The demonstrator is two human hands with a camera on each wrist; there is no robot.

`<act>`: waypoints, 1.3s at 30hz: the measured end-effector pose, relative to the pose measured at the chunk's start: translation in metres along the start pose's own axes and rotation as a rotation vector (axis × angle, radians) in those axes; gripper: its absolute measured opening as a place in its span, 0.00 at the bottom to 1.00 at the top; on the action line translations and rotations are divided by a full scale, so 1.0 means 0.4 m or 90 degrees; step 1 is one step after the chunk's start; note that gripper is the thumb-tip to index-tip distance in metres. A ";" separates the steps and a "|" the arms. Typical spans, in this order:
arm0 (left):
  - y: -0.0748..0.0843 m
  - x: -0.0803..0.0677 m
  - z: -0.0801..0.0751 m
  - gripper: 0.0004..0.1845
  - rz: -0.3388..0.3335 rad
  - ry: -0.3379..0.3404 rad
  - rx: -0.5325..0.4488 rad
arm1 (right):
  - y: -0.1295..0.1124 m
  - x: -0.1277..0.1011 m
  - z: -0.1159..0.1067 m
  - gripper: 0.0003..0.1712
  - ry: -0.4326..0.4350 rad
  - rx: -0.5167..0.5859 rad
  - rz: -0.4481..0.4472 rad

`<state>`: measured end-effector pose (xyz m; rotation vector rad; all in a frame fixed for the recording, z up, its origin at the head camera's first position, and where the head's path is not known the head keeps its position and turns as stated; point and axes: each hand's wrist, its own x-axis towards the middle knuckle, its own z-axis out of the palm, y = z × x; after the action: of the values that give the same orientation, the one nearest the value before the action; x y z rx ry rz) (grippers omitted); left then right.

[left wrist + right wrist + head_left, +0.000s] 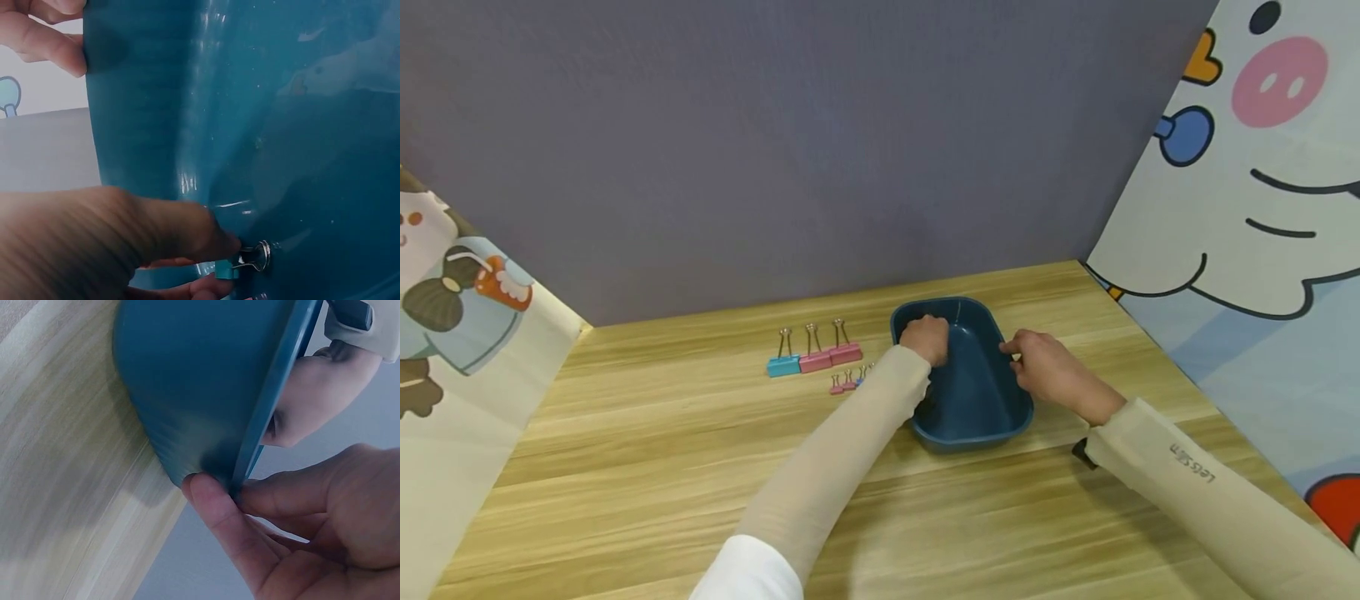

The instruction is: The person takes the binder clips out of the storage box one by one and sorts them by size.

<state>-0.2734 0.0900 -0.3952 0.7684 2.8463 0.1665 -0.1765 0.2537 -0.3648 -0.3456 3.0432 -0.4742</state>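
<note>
A dark blue plastic tub (972, 443) stands on the wooden table. My left hand (925, 337) reaches inside it at the far left corner. In the left wrist view this hand (222, 265) pinches a small teal binder clip (250, 259) against the tub's inner wall (281, 125). My right hand (1037, 362) is at the tub's right rim. The right wrist view shows it (234, 490) pinching the rim, thumb under the outer wall (187, 381) and fingers above the edge.
Left of the tub, three large binder clips stand in a row: one teal (783, 364) and two pink (815, 360). A few small clips (847, 382) lie just in front of them. Cartoon panels wall in both table sides.
</note>
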 end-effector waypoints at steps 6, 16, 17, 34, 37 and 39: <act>-0.007 -0.010 0.000 0.15 0.002 0.014 -0.015 | -0.009 0.003 0.001 0.18 -0.006 0.006 0.002; 0.001 -0.019 -0.040 0.12 0.053 0.072 -0.117 | -0.013 0.004 -0.001 0.18 -0.011 -0.003 0.007; 0.004 -0.021 -0.046 0.12 0.058 0.075 -0.118 | -0.013 0.004 -0.001 0.18 -0.011 -0.002 0.007; 0.004 -0.146 -0.115 0.03 0.205 0.195 -0.239 | -0.004 0.000 0.005 0.18 -0.015 -0.001 0.004; -0.019 -0.168 -0.119 0.02 0.218 0.218 -0.260 | -0.002 0.001 0.007 0.17 -0.001 -0.012 -0.005; -0.039 -0.182 -0.120 0.02 0.222 0.239 -0.259 | -0.002 0.001 0.005 0.17 0.004 -0.017 -0.009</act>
<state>-0.2293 0.0368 -0.3397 1.2320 2.8177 0.9991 -0.1766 0.2521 -0.3665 -0.3684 3.0582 -0.4362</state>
